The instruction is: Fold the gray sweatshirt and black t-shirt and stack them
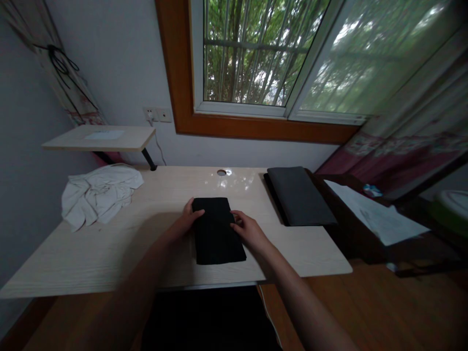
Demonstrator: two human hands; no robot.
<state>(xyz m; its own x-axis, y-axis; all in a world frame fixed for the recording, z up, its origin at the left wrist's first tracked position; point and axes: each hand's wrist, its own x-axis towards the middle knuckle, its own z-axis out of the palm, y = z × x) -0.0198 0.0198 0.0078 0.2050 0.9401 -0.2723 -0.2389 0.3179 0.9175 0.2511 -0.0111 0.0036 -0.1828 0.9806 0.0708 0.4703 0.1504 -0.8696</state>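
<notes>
In front of me on the desk lies a flat, matte black rectangle [217, 236], like a folded cloth or a soft folder; its exact kind is not clear. My left hand [187, 218] grips its upper left edge, thumb on top and fingers along the side. At the upper right edge, my right hand [249, 229] is closed with thumb and fingers against the side. The black piece lies lengthwise, pointing away from me. To its right rest dark grey flat folders [302, 197], one over another, apart from both hands.
A crumpled white cloth [98, 192] lies on the left of the pale wooden desk [157, 265], beneath a small raised shelf [106, 138]. Behind the desk are a wall socket [157, 114] and a window. White sheeting [373, 212] covers dark furniture at right.
</notes>
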